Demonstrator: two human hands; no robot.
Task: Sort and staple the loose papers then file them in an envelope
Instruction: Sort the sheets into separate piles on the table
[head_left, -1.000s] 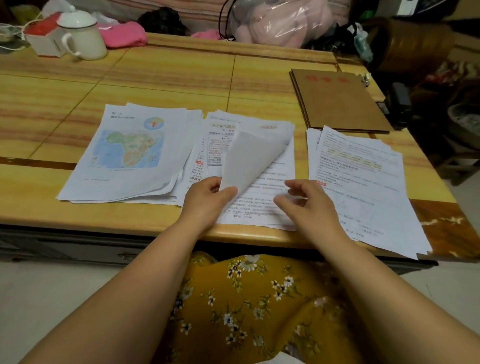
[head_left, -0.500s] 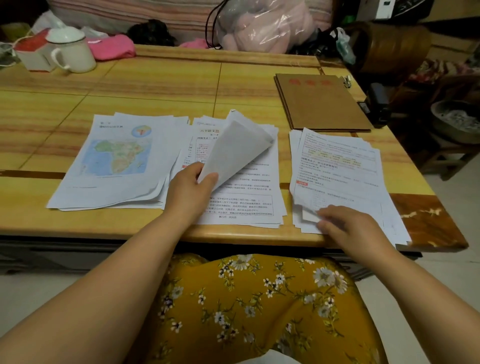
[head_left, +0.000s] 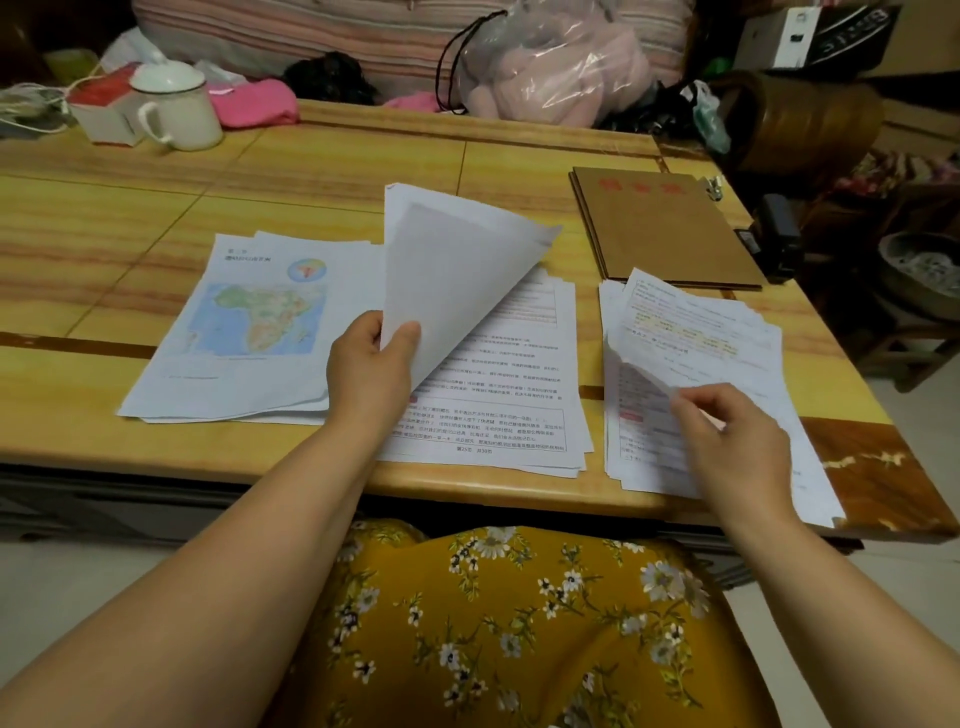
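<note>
Three piles of printed paper lie on the wooden table (head_left: 363, 171). The left pile (head_left: 244, 332) has a map of Africa on top. My left hand (head_left: 371, 371) pinches several lifted sheets (head_left: 452, 270) of the middle pile (head_left: 498, 410), holding them up and folded back, blank sides showing. My right hand (head_left: 727, 431) pinches the lower left corner of the top sheets of the right pile (head_left: 696, 343) and lifts it a little. A brown envelope (head_left: 670, 228) with red characters lies behind the right pile. A black stapler (head_left: 779, 239) sits at the table's right edge.
A white lidded mug (head_left: 179, 111) and a small white box (head_left: 104, 117) stand at the far left. Pink cloth (head_left: 254, 104) and a plastic bag (head_left: 545, 67) lie along the back edge. A wooden barrel (head_left: 800, 124) and clutter stand to the right of the table.
My left hand has raised the middle pile's sheets higher. My right hand left the middle pile, moved to the right pile and lifted the corner of its top sheets.
</note>
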